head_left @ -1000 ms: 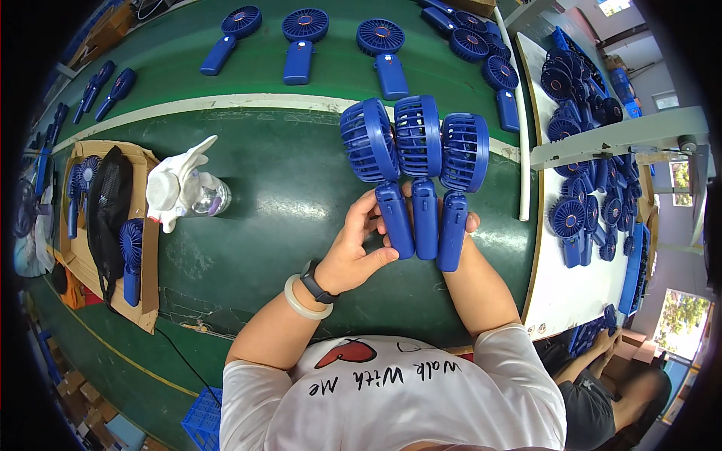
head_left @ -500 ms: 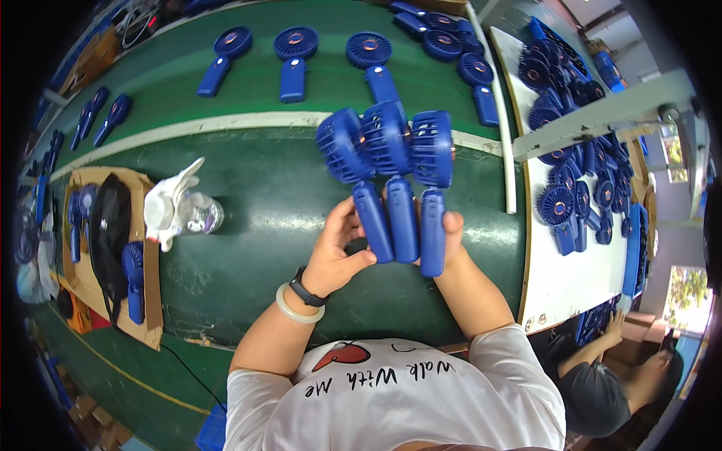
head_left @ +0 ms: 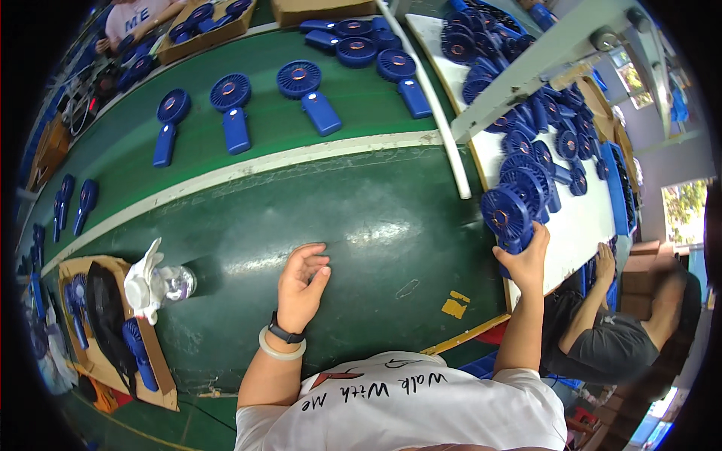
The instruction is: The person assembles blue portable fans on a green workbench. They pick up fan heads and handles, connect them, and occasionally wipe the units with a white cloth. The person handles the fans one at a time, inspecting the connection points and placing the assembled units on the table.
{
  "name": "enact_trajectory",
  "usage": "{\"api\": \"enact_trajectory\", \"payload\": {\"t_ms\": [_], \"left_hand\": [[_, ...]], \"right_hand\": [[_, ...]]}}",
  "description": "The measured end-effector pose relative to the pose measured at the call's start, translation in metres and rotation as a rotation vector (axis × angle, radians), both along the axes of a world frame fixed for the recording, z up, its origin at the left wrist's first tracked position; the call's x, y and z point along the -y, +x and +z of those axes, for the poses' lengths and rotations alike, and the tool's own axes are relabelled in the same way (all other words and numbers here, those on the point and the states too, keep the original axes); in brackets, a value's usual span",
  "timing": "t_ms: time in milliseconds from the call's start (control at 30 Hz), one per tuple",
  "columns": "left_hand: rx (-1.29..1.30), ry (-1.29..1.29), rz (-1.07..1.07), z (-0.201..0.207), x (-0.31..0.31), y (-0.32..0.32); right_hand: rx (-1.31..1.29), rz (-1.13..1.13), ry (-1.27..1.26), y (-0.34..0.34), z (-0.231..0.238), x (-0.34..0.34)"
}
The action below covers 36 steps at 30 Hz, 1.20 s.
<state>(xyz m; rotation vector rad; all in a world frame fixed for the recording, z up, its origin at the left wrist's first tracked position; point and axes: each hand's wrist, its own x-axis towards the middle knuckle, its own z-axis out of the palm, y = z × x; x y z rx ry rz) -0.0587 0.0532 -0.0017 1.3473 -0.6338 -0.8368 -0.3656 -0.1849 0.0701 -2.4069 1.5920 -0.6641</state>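
My right hand (head_left: pixel 528 259) is closed around blue handheld fans (head_left: pixel 505 213) at the near left edge of the white table (head_left: pixel 583 229). They stand in a row, round heads one behind another; my fingers and the front fan hide most of their handles. My left hand (head_left: pixel 301 289) hovers over the dark green worktop (head_left: pixel 353 293), empty, its fingers loosely bent and the thumb apart. Beyond the held fans, many more blue fans (head_left: pixel 568 143) lie heaped on the white table.
Several blue fans (head_left: pixel 230 92) lie spaced along the green belt (head_left: pixel 195 135) behind a pale rail. A white pipe (head_left: pixel 447 139) and a grey metal beam (head_left: pixel 526 75) border the white table. At left are a clear bottle (head_left: pixel 180 283) and a cardboard tray (head_left: pixel 162 353). A co-worker's arm (head_left: pixel 590 304) reaches in at right.
The three fans went from both hands, over the worktop, to the white table at right in my right hand. My left hand has let go. The view has shifted right.
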Motion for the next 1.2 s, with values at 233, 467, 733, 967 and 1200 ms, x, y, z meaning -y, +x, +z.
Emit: {"api": "enact_trajectory", "payload": {"t_ms": [233,467,733,967,1200], "left_hand": [[-0.018,0.020,-0.007,0.003,0.000,0.000],[-0.023,0.036,-0.007,0.007,0.000,-0.001],[0.166,0.074,0.016,0.001,0.002,-0.004],[0.357,0.221,-0.214,0.031,0.014,-0.022],[0.473,0.278,-0.336,0.043,0.051,0.009]], "right_hand": [[-0.062,-0.188,-0.099,-0.007,-0.010,0.066],[0.693,-0.151,0.369,-0.020,-0.001,0.116],[1.154,-0.411,0.873,-0.011,0.065,0.219],[1.306,-0.458,0.622,-0.014,0.050,0.281],[0.933,0.267,0.022,0.118,0.045,0.109]]}}
